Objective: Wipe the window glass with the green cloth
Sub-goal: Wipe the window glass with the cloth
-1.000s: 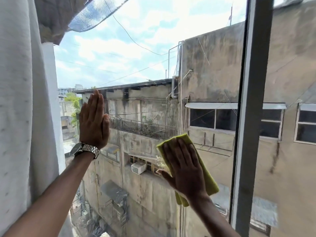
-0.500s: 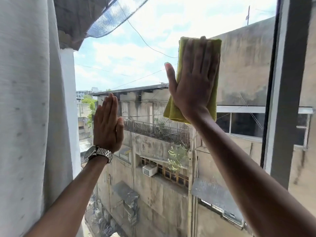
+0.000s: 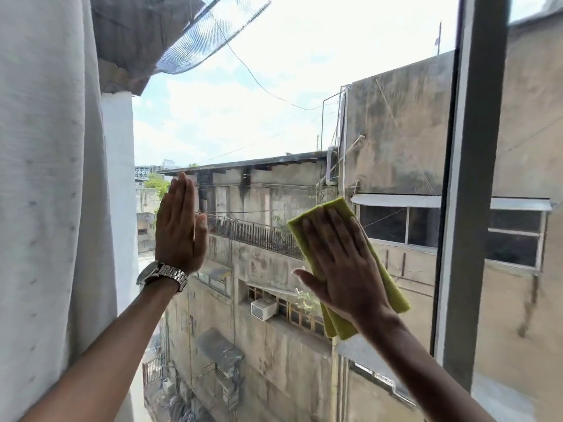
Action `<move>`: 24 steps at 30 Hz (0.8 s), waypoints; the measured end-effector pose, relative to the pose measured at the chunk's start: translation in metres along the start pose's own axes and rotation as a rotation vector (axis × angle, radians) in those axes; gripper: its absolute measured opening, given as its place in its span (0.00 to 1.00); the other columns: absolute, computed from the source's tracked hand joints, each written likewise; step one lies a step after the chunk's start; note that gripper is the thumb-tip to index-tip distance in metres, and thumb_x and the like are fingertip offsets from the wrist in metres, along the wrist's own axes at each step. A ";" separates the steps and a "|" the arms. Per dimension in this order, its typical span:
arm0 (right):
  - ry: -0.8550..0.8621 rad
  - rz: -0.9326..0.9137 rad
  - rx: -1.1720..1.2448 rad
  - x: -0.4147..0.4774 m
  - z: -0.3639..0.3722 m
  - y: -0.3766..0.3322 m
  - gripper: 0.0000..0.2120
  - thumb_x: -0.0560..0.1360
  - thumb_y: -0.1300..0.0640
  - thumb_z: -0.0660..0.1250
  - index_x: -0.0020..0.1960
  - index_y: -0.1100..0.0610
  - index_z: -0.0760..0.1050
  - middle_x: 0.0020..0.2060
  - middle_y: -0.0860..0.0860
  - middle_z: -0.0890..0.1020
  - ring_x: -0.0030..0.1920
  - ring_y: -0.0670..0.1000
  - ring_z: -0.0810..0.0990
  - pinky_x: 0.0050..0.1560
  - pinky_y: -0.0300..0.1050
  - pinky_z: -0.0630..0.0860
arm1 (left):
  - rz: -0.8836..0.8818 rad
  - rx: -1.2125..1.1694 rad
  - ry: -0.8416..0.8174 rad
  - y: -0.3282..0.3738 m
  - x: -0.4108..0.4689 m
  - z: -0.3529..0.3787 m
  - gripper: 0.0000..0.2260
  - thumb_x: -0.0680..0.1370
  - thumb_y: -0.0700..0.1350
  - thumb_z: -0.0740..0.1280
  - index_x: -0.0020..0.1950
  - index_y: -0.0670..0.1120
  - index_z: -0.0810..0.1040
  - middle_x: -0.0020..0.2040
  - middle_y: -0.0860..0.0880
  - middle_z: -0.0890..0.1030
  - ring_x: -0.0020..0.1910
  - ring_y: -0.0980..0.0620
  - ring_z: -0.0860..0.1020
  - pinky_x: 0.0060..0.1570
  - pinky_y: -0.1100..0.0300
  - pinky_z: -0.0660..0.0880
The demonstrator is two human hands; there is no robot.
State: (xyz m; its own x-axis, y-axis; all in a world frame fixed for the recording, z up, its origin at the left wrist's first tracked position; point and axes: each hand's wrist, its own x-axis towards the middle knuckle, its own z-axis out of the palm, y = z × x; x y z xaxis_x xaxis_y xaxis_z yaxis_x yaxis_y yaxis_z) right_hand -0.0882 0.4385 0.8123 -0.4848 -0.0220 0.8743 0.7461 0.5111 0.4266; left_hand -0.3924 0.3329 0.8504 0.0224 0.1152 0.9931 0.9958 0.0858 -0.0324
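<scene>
The window glass [image 3: 274,123] fills the middle of the view, with sky and grey buildings behind it. My right hand [image 3: 344,263] lies flat on the folded green cloth [image 3: 393,287] and presses it against the pane at mid height, right of centre. The cloth shows above my fingertips and below my wrist. My left hand [image 3: 179,229] rests flat on the glass at the left, fingers together and pointing up, holding nothing. A metal watch [image 3: 163,274] sits on that wrist.
A white curtain [image 3: 48,208] hangs along the left edge, close to my left arm. A dark vertical window frame bar [image 3: 469,208] stands just right of the cloth, with another pane beyond it.
My right hand slid the green cloth down the pane from near the top to mid height, after an upward stroke before that. My left hand stayed flat on the glass.
</scene>
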 end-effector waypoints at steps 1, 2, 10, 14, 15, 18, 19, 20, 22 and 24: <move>0.010 0.032 -0.021 -0.004 -0.003 0.017 0.38 0.82 0.32 0.49 0.82 0.58 0.55 0.81 0.60 0.58 0.81 0.61 0.55 0.81 0.62 0.57 | 0.008 0.001 0.006 -0.001 0.000 0.002 0.28 0.81 0.47 0.51 0.80 0.38 0.54 0.82 0.38 0.56 0.82 0.42 0.55 0.82 0.48 0.53; 0.025 0.064 -0.034 -0.003 -0.005 0.032 0.39 0.82 0.32 0.49 0.81 0.59 0.57 0.80 0.61 0.60 0.81 0.62 0.56 0.80 0.63 0.57 | 0.014 0.006 0.013 -0.002 -0.001 0.003 0.28 0.81 0.47 0.51 0.80 0.38 0.54 0.82 0.38 0.56 0.82 0.42 0.55 0.82 0.48 0.53; 0.184 0.402 0.031 0.115 -0.011 0.009 0.37 0.83 0.35 0.47 0.82 0.58 0.53 0.82 0.60 0.56 0.82 0.61 0.53 0.81 0.64 0.54 | 0.002 0.008 0.042 0.001 -0.001 0.005 0.28 0.82 0.47 0.51 0.79 0.34 0.56 0.80 0.36 0.58 0.81 0.40 0.58 0.80 0.43 0.57; 0.217 0.352 0.109 0.169 -0.009 -0.027 0.35 0.83 0.37 0.49 0.82 0.58 0.54 0.82 0.60 0.57 0.82 0.60 0.53 0.81 0.62 0.53 | 0.017 -0.010 0.046 0.000 -0.003 0.005 0.27 0.82 0.46 0.50 0.79 0.35 0.55 0.81 0.37 0.57 0.82 0.41 0.56 0.81 0.46 0.55; 0.220 0.324 0.117 0.179 -0.008 -0.036 0.35 0.83 0.37 0.49 0.82 0.58 0.55 0.82 0.60 0.56 0.82 0.60 0.53 0.81 0.62 0.53 | 0.028 -0.010 0.053 -0.002 -0.004 0.006 0.27 0.82 0.46 0.50 0.80 0.35 0.55 0.81 0.38 0.56 0.82 0.42 0.55 0.82 0.49 0.52; 0.211 0.273 0.134 0.201 -0.003 -0.065 0.34 0.84 0.38 0.49 0.82 0.58 0.54 0.82 0.61 0.55 0.82 0.60 0.51 0.81 0.61 0.50 | 0.041 -0.002 0.072 -0.008 -0.005 0.011 0.27 0.82 0.45 0.49 0.80 0.37 0.54 0.82 0.40 0.55 0.83 0.45 0.54 0.83 0.53 0.49; 0.196 0.248 0.136 0.205 -0.002 -0.076 0.34 0.84 0.38 0.49 0.82 0.58 0.53 0.82 0.60 0.55 0.82 0.60 0.51 0.81 0.61 0.49 | 0.045 -0.001 0.074 -0.009 -0.005 0.011 0.27 0.82 0.46 0.49 0.80 0.37 0.54 0.82 0.40 0.55 0.83 0.45 0.54 0.83 0.53 0.49; 0.178 0.212 0.135 0.206 0.000 -0.087 0.34 0.84 0.38 0.48 0.82 0.58 0.52 0.82 0.60 0.54 0.83 0.60 0.50 0.81 0.60 0.48 | 0.051 -0.002 0.076 -0.010 -0.004 0.012 0.27 0.82 0.46 0.48 0.80 0.37 0.54 0.82 0.40 0.55 0.82 0.44 0.54 0.83 0.52 0.50; 0.139 0.142 0.135 0.206 0.004 -0.104 0.33 0.85 0.39 0.46 0.83 0.57 0.52 0.82 0.59 0.54 0.83 0.60 0.49 0.81 0.60 0.47 | 0.069 -0.011 0.078 -0.013 -0.004 0.014 0.27 0.82 0.47 0.48 0.80 0.36 0.55 0.82 0.40 0.56 0.82 0.43 0.55 0.82 0.49 0.51; 0.112 0.095 0.140 0.201 0.007 -0.111 0.31 0.85 0.41 0.45 0.83 0.56 0.53 0.82 0.58 0.55 0.83 0.58 0.50 0.81 0.59 0.46 | 0.081 -0.013 0.081 -0.013 -0.005 0.015 0.27 0.81 0.46 0.49 0.79 0.36 0.56 0.81 0.38 0.57 0.82 0.42 0.55 0.82 0.48 0.52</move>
State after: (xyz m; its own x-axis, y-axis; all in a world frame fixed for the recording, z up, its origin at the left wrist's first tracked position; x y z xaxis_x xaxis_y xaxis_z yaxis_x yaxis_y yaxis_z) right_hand -0.2719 0.3828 0.9389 -0.3555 -0.0598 0.9327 0.7116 0.6297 0.3116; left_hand -0.4072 0.3455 0.8442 0.1091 0.0406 0.9932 0.9915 0.0670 -0.1116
